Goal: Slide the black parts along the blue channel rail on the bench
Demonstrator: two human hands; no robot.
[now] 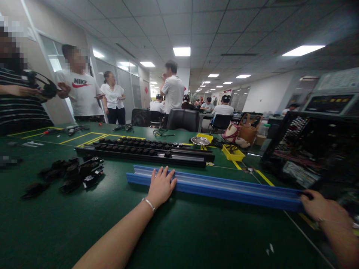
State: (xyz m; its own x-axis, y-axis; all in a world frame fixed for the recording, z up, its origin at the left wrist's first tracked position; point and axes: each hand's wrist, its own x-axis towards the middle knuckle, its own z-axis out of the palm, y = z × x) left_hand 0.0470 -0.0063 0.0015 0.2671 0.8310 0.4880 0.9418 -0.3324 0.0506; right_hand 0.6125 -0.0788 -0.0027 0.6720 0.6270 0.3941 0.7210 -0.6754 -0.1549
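Observation:
A long blue channel rail (224, 188) lies across the green table in front of me, its hollow side showing. My left hand (162, 186) rests on its left part with the fingers spread. At the rail's right end, my right hand (322, 209) is closed, with a small black part (307, 195) showing at its fingertips; most of that part is hidden. Beyond the blue rail, black rails (140, 155) hold a row of small black parts. A loose pile of black parts (74, 172) lies to the left of my left hand.
A black open computer case (297, 149) stands at the right. Yellow trays (233, 153) and a metal dish (200, 141) sit toward the back. Tools and cables (74, 129) lie at the far left. Several people stand beyond the table; chairs (183, 119) line its far edge.

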